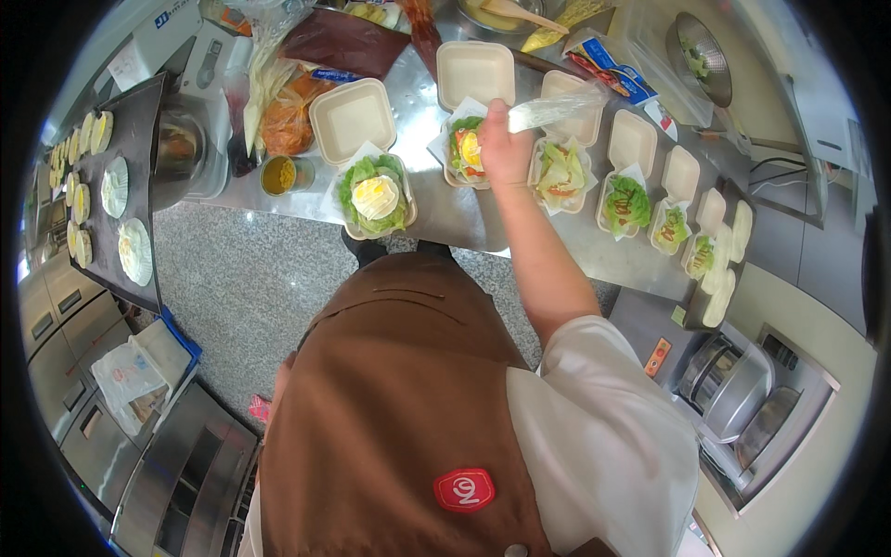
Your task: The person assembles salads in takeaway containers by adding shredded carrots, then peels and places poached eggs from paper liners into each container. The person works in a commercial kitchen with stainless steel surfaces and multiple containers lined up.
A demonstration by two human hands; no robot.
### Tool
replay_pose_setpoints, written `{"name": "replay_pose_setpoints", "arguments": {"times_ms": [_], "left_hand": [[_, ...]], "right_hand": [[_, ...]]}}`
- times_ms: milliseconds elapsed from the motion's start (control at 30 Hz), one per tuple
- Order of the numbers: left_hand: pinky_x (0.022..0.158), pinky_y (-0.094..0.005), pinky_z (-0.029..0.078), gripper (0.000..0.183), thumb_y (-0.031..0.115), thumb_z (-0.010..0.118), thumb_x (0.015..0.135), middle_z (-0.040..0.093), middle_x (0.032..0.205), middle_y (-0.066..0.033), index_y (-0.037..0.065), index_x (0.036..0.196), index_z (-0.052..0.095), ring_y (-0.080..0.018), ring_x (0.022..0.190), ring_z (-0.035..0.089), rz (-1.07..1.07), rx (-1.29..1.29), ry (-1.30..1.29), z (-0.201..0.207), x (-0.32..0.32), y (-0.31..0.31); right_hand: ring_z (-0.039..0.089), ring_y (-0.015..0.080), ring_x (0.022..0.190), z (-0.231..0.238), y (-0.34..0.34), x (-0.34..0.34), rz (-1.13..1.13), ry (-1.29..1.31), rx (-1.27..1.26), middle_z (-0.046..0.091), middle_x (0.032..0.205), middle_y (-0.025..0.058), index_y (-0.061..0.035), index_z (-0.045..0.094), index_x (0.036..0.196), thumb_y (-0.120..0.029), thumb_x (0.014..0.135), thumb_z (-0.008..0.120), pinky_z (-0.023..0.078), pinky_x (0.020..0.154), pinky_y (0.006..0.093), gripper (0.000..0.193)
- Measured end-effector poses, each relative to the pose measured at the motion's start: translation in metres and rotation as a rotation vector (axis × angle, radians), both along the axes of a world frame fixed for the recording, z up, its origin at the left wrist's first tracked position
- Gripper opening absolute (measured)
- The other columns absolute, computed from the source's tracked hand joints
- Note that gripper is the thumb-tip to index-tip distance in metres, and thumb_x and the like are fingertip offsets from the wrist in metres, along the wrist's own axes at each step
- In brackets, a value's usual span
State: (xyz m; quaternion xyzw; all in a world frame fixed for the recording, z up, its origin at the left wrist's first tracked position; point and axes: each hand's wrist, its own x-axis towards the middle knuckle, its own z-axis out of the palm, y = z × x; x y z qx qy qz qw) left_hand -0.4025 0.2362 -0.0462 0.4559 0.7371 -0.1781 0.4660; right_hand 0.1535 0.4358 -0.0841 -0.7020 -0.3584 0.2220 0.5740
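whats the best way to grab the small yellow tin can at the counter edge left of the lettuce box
Grip the small yellow tin can around its round side wall, just below the open rim, coming from the near counter edge. It stands upright with its open top showing yellow contents, so a level side grip probably avoids spilling. The open white clamshell box of lettuce and egg crowds its right side, so keep fingers front and back.

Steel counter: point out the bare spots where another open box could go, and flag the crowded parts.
On the steel counter, bare metal shows along the near edge between the lettuce-and-egg box and the box under the right hand. A smaller patch lies between the small yellow cup and that lettuce box. The row of open boxes toward the right and the bags at the back are crowded.
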Motion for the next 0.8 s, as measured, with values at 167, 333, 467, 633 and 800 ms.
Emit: {"name": "replay_pose_setpoints", "arguments": {"times_ms": [167,333,467,633,800], "left_hand": [[0.085,-0.0436,0.053,0.040,0.037,0.064,0.093,0.074,0.101,-0.0224,0.003,0.114,0.069,-0.0359,0.101,0.071,0.008,-0.001,0.000,0.000,0.002,-0.002],[0.085,-0.0436,0.053,0.040,0.037,0.063,0.093,0.074,0.102,-0.0225,0.003,0.114,0.069,-0.0358,0.101,0.071,0.016,-0.004,-0.001,0.002,0.005,-0.003],[0.086,-0.0436,0.053,0.040,0.036,0.063,0.093,0.074,0.102,-0.0226,0.003,0.114,0.069,-0.0358,0.101,0.071,0.013,-0.005,-0.001,0.003,0.006,-0.004],[0.086,-0.0437,0.053,0.040,0.036,0.063,0.093,0.074,0.102,-0.0226,0.003,0.114,0.069,-0.0357,0.102,0.071,0.015,-0.011,0.001,0.002,0.007,-0.003],[0.086,-0.0437,0.052,0.040,0.036,0.063,0.094,0.074,0.103,-0.0227,0.003,0.114,0.069,-0.0357,0.102,0.071,0.016,-0.016,0.001,0.002,0.008,-0.003]], "right_hand": [[0.054,0.0159,0.063,0.011,-0.001,0.010,-0.119,-0.200,0.003,0.058,0.064,0.0037,-0.0019,0.059,0.073,-0.044,0.104,0.057,0.045,0.064,0.0363,0.052],[0.054,0.0149,0.061,-0.009,-0.008,0.024,-0.032,-0.060,-0.007,0.058,0.064,0.0027,-0.0025,0.059,0.073,-0.043,0.105,0.056,0.045,0.062,0.0344,0.052],[0.056,0.0150,0.062,-0.004,-0.006,-0.003,0.018,0.032,0.028,0.057,0.064,0.0030,-0.0023,0.060,0.074,-0.043,0.105,0.055,0.046,0.063,0.0343,0.052],[0.055,0.0156,0.065,-0.003,-0.009,0.000,0.020,0.006,-0.006,0.057,0.067,0.0029,-0.0017,0.061,0.078,-0.047,0.103,0.057,0.045,0.064,0.0354,0.052],[0.054,0.0163,0.070,-0.013,-0.018,0.030,-0.050,-0.067,-0.059,0.057,0.072,0.0031,-0.0019,0.060,0.079,-0.048,0.102,0.059,0.045,0.067,0.0361,0.052]]}}
